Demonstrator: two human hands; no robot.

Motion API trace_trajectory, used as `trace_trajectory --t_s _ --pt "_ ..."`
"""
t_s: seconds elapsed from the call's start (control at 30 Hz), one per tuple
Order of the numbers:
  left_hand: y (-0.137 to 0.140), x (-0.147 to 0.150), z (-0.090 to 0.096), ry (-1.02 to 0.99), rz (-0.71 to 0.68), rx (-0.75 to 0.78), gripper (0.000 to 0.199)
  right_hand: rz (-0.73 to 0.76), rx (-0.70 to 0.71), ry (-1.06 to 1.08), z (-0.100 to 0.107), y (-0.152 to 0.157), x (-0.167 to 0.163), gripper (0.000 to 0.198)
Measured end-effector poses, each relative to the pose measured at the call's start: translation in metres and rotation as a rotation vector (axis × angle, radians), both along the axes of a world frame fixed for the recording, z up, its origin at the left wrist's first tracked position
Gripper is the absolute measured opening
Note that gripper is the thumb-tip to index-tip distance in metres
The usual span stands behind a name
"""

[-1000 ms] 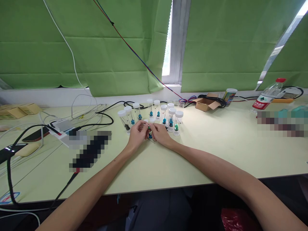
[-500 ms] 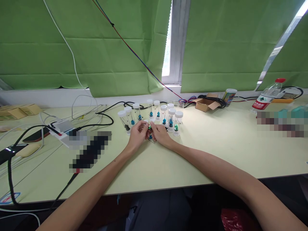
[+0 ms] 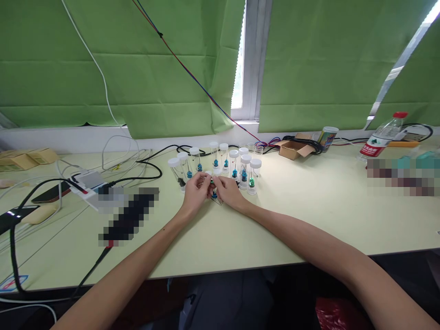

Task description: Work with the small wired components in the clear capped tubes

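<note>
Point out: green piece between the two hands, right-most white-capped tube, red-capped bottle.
Green piece [image 3: 212,181]: head view, on its small visible green surface.
White-capped tube [image 3: 255,174]: head view, on its clear wall below the cap.
Red-capped bottle [image 3: 380,139]: head view, on its label.

You're in what looks like an office or small workroom: your long pale desk [image 3: 309,211] stands under a window [image 3: 238,87] with green blinds [image 3: 172,82], and on it you have a power strip [image 3: 90,195], trailing cables [image 3: 132,178], a cardboard box [image 3: 292,151], capped tubes [image 3: 252,176] of small parts and a drink bottle [image 3: 374,145].
</note>
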State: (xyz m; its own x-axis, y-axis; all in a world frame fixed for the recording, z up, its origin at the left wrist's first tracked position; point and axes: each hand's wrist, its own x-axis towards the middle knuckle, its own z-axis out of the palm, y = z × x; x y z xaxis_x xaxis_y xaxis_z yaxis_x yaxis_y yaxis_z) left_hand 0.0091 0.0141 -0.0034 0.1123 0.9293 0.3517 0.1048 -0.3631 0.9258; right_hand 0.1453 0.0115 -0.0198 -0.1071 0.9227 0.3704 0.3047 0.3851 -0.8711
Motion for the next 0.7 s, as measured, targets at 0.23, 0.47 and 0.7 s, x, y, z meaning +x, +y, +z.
trace_trajectory --t_s 0.23,0.47,0.7 --pt "-0.0028 0.0012 0.0026 0.022 -0.024 0.001 0.027 0.004 -0.030 -0.010 -0.0009 0.0019 0.0004 0.073" --pt "-0.0007 0.0007 0.0012 -0.032 0.013 -0.008 0.026 -0.020 -0.023 0.017 -0.0010 -0.0001 0.0001 0.044" --pt "-0.0004 0.0005 0.0021 -0.037 0.014 -0.014 0.026 -0.015 0.009 -0.003 -0.0008 -0.0004 0.0007 0.044"
